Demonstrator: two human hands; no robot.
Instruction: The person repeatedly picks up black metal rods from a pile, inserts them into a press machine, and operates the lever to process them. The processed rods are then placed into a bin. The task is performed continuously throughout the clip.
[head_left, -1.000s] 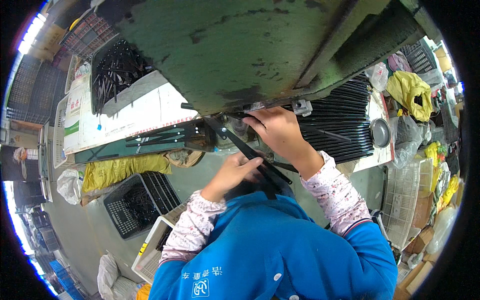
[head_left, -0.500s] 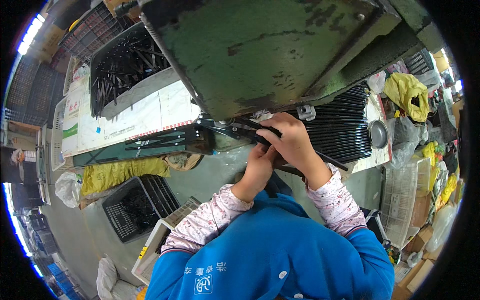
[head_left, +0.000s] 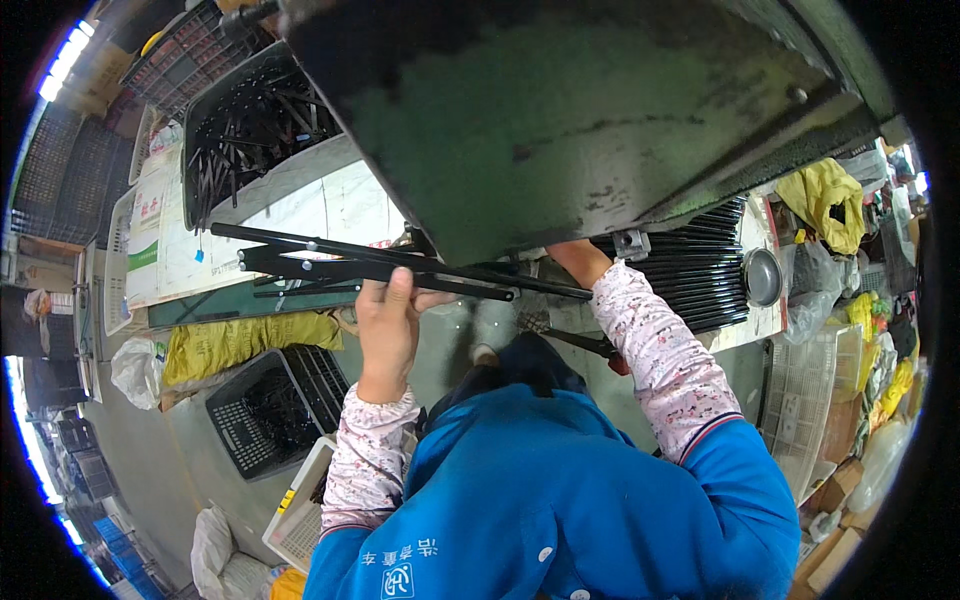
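Left hand (head_left: 385,320): we grip the black rods (head_left: 330,262), centre left.
Right hand (head_left: 580,262): under the green machine (head_left: 560,120); grip we cannot tell.
Care: we keep rods level, bundled.

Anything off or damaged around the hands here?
Mostly normal. The left hand grips black rods that fan apart unevenly at their left ends. The green machine housing overhead has worn, scratched paint. The right hand is partly hidden.

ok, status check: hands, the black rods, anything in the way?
Left hand gripping the black rods, held level. Right hand at their far end, half hidden under the green machine housing, grip unclear. Housing overhangs the work.
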